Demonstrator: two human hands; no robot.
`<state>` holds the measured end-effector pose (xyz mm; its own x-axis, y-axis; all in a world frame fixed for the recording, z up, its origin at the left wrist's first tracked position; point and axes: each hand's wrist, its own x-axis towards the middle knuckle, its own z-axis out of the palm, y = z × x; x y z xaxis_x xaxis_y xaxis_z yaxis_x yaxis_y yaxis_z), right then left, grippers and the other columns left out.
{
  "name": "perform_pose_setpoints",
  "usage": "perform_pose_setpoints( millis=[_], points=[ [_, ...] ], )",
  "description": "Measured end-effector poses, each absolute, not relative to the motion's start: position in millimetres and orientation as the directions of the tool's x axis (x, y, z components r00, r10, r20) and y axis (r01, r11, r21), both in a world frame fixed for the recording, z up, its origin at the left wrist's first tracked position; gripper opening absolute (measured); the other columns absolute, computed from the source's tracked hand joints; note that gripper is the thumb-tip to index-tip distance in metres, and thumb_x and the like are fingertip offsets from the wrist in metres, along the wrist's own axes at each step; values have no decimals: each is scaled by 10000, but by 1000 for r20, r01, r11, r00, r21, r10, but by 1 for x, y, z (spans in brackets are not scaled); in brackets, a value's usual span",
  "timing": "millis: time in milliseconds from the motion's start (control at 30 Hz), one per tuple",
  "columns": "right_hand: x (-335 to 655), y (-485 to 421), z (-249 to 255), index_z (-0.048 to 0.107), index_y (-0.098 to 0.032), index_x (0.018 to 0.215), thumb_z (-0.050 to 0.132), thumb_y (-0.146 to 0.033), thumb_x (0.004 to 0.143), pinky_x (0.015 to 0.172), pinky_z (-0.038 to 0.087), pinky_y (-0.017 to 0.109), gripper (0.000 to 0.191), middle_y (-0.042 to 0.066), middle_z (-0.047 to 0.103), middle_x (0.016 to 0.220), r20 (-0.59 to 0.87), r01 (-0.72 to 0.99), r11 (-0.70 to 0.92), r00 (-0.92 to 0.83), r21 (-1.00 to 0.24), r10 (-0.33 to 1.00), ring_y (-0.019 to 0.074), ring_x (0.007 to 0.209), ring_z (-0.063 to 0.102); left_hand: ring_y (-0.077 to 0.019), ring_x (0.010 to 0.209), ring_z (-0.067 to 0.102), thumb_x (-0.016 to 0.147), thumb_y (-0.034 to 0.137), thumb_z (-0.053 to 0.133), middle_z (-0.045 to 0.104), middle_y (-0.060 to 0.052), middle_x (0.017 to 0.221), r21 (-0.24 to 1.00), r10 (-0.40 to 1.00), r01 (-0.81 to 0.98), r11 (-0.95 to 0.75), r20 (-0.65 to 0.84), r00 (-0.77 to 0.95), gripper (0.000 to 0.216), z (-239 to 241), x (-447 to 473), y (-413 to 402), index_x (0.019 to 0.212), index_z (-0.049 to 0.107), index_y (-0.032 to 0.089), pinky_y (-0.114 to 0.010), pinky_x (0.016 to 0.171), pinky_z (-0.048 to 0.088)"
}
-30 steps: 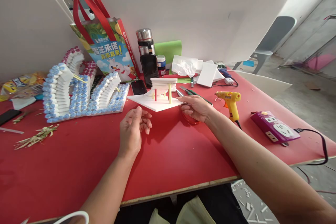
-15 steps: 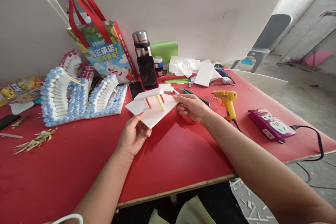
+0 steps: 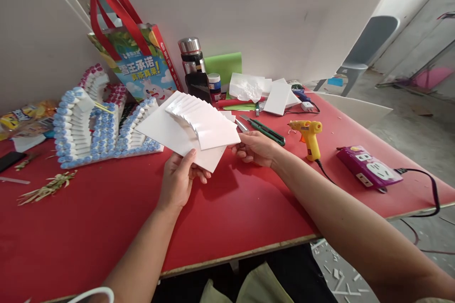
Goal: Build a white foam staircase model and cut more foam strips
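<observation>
Both hands hold a white foam board model (image 3: pixel 163 130) over the table, tilted so its top faces me. It has a flat square base with a fan of thin, overlapping white steps (image 3: pixel 213 125) above it. My left hand (image 3: pixel 181 175) grips the near edge of the base, thumb on top and fingers beneath. At the right corner, my right hand (image 3: pixel 258 149) pinches the model with thumb and fingers. Whatever stands under the steps is hidden. Just beyond the right hand lies a green utility knife (image 3: pixel 266 131).
A yellow glue gun (image 3: pixel 308 137) and a purple power strip (image 3: pixel 369 168) lie to the right. Blue-and-white stepped models (image 3: pixel 103 135) stand at left before a printed bag (image 3: pixel 142 68). A steel flask (image 3: pixel 191 54) and white board pieces (image 3: pixel 277 97) are at the back.
The model has been tipped up toward me; its stepped top now faces the camera, and the red and yellow posts seen earlier are hidden. Both hands keep their hold.
</observation>
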<state>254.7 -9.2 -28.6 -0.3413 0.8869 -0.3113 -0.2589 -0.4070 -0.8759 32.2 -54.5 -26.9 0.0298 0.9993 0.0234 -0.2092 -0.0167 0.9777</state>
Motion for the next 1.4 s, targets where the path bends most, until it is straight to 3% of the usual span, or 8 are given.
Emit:
perform_pose_setpoints(
  millis=[200, 467, 700, 933, 1033, 1167, 1267, 1400],
  points=[
    [251, -12, -26, 639, -119, 636, 849, -271, 645, 354, 219, 159, 259, 31, 587, 611, -327, -239, -414, -331, -878, 885, 42, 455, 378, -179, 500, 669, 855, 398, 694, 677, -15, 639, 981, 996, -183, -61, 72, 57, 287, -30, 33, -55, 967, 599, 152, -236, 389, 488],
    [251, -11, -27, 605, -139, 638, 826, -218, 611, 360, 206, 158, 237, -3, 552, 601, -316, -231, -405, -341, -885, 885, 35, 447, 348, -181, 527, 679, 852, 410, 701, 691, -22, 674, 983, 997, -175, -57, 65, 40, 299, -32, 34, -54, 973, 594, 157, -234, 386, 486],
    [253, -13, -22, 651, -130, 713, 791, -302, 732, 353, 206, 178, 222, 17, 553, 633, -330, -200, -401, -312, -894, 891, 50, 451, 361, -167, 500, 661, 847, 388, 704, 675, -18, 648, 981, 998, -188, -52, 57, 21, 276, -32, 33, -52, 923, 586, 150, -222, 385, 476],
    [257, -12, -23, 669, -138, 733, 788, -383, 750, 357, 242, 197, 273, 30, 582, 662, -313, -139, -353, -245, -925, 917, 61, 456, 406, -166, 509, 670, 846, 376, 709, 656, 1, 619, 981, 999, -188, -43, 41, -15, 262, -32, 34, -52, 872, 563, 160, -215, 411, 497],
    [258, -11, -23, 671, -157, 747, 761, -402, 774, 368, 267, 213, 263, 28, 598, 670, -249, -90, -270, -196, -959, 948, 71, 454, 429, -174, 530, 685, 827, 385, 724, 677, -9, 655, 980, 998, -194, -45, 36, -46, 287, -32, 34, -51, 922, 577, 157, -221, 419, 507],
    [261, -11, -26, 681, -172, 821, 670, -384, 854, 451, 377, 246, 215, 42, 662, 737, -33, 105, -14, -175, -994, 984, 94, 481, 499, -174, 513, 681, 812, 388, 726, 687, -16, 664, 980, 996, -197, -41, 25, -87, 326, -32, 33, -50, 983, 591, 146, -223, 414, 510],
    [260, -13, -30, 717, -183, 1033, 625, -307, 880, 582, 446, 272, 217, 46, 702, 804, 122, 354, 184, -192, -917, 974, 134, 587, 587, -156, 513, 678, 811, 367, 727, 697, -22, 687, 971, 995, -237, -27, 4, -100, 309, -30, 33, -49, 974, 604, 136, -215, 437, 531],
    [250, -19, -31, 704, -211, 1203, 623, -265, 876, 663, 438, 295, 341, 58, 734, 891, 220, 554, 305, -217, -774, 951, 176, 712, 625, -142, 566, 699, 805, 336, 742, 724, -32, 773, 952, 996, -306, -20, -8, -89, 296, -29, 32, -48, 985, 627, 131, -214, 505, 575]
  ],
)
